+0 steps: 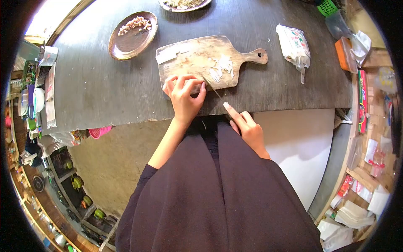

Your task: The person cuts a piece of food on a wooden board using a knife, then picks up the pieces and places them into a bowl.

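Observation:
A wooden cutting board (193,69) with a handle lies near the table's front edge. My right hand (247,128) is closed around a kitchen knife (214,90), its thin blade slanting up and left over the board's front edge. Beside the blade's tip, my left hand (187,98) is curled with thumb and index finger nearly together; whatever they pinch is too small to make out. Small white chopped pieces (223,65) are scattered on the board's right half. A flat white slab (166,56) rests at its upper left corner.
A brown plate (134,46) with small diced pinkish pieces stands at the back left. Another plate (184,8) of chopped food sits at the far edge. A filled plastic bag (294,46) lies right of the board. Shelves (363,172) with packages line the right side.

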{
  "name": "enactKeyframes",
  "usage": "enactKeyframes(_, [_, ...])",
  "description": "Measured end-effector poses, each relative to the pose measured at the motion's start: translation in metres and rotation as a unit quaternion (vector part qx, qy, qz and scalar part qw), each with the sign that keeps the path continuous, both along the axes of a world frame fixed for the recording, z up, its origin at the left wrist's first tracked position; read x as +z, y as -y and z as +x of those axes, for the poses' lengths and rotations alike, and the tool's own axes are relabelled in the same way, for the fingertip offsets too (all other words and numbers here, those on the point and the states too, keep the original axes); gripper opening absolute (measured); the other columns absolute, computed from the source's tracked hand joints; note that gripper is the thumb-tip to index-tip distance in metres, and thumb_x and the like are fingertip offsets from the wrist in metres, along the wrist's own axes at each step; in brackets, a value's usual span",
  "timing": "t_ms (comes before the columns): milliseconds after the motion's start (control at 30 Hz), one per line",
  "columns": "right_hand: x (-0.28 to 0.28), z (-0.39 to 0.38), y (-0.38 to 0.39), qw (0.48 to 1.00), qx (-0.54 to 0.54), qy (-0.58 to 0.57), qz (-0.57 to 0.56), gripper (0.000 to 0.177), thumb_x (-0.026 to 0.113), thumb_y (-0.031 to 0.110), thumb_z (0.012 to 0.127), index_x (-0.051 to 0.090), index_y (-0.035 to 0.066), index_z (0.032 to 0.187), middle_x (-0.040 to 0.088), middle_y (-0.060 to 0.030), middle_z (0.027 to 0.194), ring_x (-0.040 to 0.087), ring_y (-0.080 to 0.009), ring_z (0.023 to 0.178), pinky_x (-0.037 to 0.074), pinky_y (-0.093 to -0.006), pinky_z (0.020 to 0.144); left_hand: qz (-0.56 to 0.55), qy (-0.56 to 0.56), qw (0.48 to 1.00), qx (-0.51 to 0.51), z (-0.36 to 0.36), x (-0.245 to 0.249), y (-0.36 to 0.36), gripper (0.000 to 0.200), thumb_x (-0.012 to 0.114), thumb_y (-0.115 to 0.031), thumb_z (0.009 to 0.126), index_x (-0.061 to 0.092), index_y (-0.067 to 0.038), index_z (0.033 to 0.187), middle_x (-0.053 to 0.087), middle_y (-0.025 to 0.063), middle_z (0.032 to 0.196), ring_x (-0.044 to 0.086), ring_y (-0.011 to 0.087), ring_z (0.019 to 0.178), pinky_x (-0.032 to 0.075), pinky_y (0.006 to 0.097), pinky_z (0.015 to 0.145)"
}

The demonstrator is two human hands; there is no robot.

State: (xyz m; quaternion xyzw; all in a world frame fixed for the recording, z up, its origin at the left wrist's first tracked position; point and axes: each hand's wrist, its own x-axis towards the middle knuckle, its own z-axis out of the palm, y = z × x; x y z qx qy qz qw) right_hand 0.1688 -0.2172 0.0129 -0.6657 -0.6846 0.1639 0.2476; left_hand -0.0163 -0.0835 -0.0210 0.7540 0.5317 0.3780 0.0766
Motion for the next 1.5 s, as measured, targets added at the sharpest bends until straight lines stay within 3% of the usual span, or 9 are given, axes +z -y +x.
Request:
enactKeyframes(433, [0.005,-0.003,0.004,0.999,0.007,-0.027,-0.034,0.063,0.070,0.019,0.094,0.051,0.038,0.152,0.057,-0.0048,0.089,0.067,-0.0265,0.065,0.059,-0.0408,0.059,0.002,0.005,1.000,-0.003,0.000,0.001,-0.001,0.013,0.083,-0.018,0.075,0.075,-0.020,0.085,0.069,-0.0065,0.103,0.052,0.0305,0.115,0.030,0.0466,0.103])
enactKeyframes(1233, [-0.003,-0.011,0.004,1.000,-0.014,0.002,0.006,0.063,0.073,0.020,0.092,0.053,0.037,0.150,0.055,-0.0042,0.087,0.064,-0.0253,0.057,0.057,-0.0399,0.055,0.008,0.014,1.000,0.001,0.001,0.003,0.000,0.013,0.084,-0.015,0.074,0.076,-0.018,0.085,0.071,-0.0049,0.098,0.052,0.0297,0.112,0.031,0.0450,0.102])
enactKeyframes(1500, [0.002,-0.002,0.008,0.999,-0.032,-0.010,-0.009,0.063,0.072,0.019,0.093,0.054,0.037,0.150,0.057,-0.0029,0.087,0.067,-0.0244,0.065,0.058,-0.0400,0.059,0.003,0.012,1.000,0.005,0.001,0.004,0.002,0.010,0.084,-0.017,0.076,0.077,-0.018,0.082,0.071,-0.0054,0.098,0.052,0.0289,0.113,0.032,0.0452,0.102])
